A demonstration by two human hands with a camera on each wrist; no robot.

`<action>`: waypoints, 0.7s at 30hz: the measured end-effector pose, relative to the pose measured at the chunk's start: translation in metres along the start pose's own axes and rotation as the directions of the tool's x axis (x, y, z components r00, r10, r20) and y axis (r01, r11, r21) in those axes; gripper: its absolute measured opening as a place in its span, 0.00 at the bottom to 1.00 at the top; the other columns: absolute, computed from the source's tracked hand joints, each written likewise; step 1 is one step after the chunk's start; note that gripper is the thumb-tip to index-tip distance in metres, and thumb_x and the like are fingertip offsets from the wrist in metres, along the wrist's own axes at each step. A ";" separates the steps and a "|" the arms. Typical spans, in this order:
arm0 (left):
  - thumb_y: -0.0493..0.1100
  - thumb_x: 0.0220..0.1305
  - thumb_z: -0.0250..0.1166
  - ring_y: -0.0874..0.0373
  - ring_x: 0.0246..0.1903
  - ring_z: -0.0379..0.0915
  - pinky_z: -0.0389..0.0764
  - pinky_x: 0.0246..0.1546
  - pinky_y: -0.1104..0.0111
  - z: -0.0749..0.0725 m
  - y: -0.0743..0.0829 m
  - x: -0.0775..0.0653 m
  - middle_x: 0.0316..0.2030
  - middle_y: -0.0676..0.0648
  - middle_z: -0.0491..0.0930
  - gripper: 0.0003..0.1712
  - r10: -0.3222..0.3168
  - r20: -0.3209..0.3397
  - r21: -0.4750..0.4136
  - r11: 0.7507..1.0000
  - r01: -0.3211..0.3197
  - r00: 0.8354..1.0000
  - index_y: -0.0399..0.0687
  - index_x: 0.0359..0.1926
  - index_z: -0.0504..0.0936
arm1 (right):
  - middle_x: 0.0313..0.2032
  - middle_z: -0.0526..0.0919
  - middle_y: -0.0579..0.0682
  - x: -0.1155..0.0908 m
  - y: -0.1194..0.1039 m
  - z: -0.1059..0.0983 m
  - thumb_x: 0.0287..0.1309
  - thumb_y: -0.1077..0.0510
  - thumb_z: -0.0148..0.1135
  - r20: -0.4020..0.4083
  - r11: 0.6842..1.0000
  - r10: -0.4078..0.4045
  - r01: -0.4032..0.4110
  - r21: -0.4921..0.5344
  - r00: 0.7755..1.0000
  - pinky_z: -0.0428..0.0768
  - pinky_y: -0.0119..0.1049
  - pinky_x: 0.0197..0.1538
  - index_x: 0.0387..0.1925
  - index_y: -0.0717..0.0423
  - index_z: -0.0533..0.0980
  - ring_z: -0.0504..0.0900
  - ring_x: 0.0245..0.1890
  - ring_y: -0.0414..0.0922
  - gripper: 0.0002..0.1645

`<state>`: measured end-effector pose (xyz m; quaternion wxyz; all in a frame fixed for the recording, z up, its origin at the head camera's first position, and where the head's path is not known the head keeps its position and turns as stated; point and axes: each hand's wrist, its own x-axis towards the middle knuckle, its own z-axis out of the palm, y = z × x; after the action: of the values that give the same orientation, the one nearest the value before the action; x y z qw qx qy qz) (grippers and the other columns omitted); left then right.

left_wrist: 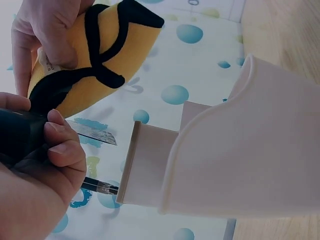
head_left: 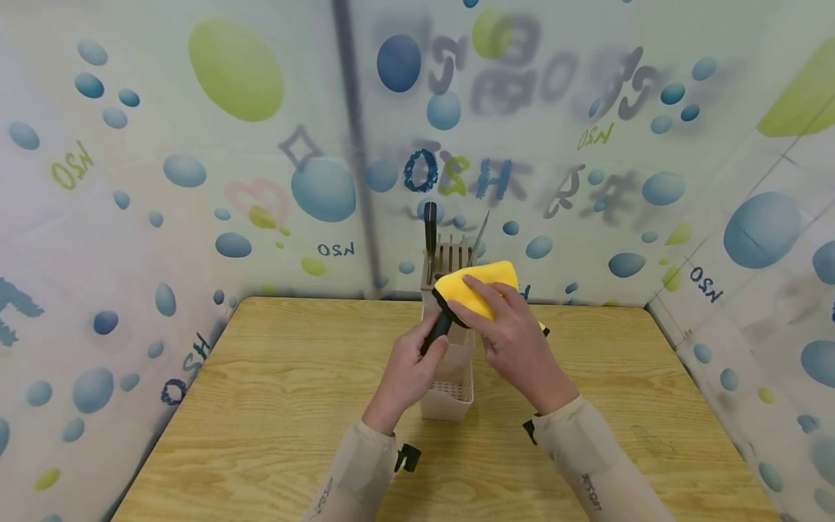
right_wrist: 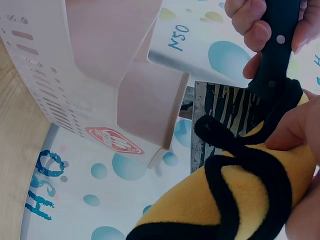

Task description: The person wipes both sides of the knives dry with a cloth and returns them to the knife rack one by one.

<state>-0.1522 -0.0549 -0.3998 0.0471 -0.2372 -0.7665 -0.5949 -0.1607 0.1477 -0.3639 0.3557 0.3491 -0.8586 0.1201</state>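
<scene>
Together: we found both hands busy over one knife, above the middle of the desk (head_left: 274, 377).
Left hand: our left hand (head_left: 411, 362) had its fingers curled round the black handle (right_wrist: 278, 45) of the knife and clamped on it, thumb side up; the left wrist view showed the fingers (left_wrist: 62, 150) wrapped tight on the handle.
Right hand: our right hand (head_left: 515, 337) pressed and pinched a yellow cloth (head_left: 476, 286) against the knife, fingers bent over the top of the fold.
Knife: we held it raised just in front of the knife block, its handle low toward the left and its broad blade (right_wrist: 227, 112) mostly folded inside the cloth; only a strip of grey metal showed beside the handle in the right wrist view.
Cloth: yellow with a black trim, doubled over the blade and touching the handle's end.
Knife block: a pale plastic knife block (head_left: 450, 362) stood on the desk right under our hands, with a perforated tray at its near end; we saw a black-handled tool (head_left: 430, 228) and a thin blade (head_left: 479, 235) sticking up from its slots at the back.
Desk: light wood grain, hemmed in by walls (head_left: 196, 167) printed with blue and green bubbles.
Sleeves: we wore beige sleeves (head_left: 587, 464) down to both wrists.
</scene>
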 end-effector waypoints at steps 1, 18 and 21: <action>0.41 0.79 0.52 0.62 0.16 0.61 0.69 0.20 0.70 0.000 0.000 0.000 0.25 0.48 0.69 0.25 -0.001 0.001 0.001 1.000 0.001 1.000 0.45 0.73 0.72 | 0.68 0.74 0.60 0.000 0.001 0.000 0.50 0.81 0.64 0.000 1.000 0.003 -0.003 -0.002 1.000 0.77 0.55 0.60 0.61 0.51 0.82 0.75 0.55 0.61 0.38; 0.39 0.75 0.56 0.58 0.24 0.69 0.74 0.28 0.67 0.001 -0.001 0.000 0.31 0.46 0.75 0.25 0.035 -0.015 0.034 0.999 -0.034 0.999 0.43 0.71 0.74 | 0.68 0.72 0.65 0.006 0.011 -0.002 0.49 0.81 0.64 -0.022 0.999 0.051 -0.051 0.000 0.998 0.77 0.57 0.61 0.63 0.53 0.80 0.74 0.57 0.65 0.40; 0.39 0.74 0.57 0.57 0.27 0.72 0.76 0.31 0.66 0.001 -0.001 0.000 0.34 0.45 0.78 0.26 0.033 -0.020 0.038 0.999 -0.033 0.999 0.41 0.70 0.74 | 0.68 0.72 0.66 0.007 0.013 -0.002 0.49 0.82 0.63 -0.017 0.998 0.065 -0.065 -0.001 0.998 0.76 0.57 0.61 0.63 0.54 0.80 0.74 0.57 0.65 0.40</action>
<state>-0.1520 -0.0536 -0.4007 0.0694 -0.2426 -0.7731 -0.5819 -0.1719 0.1547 -0.3570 0.3593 0.3199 -0.8664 0.1341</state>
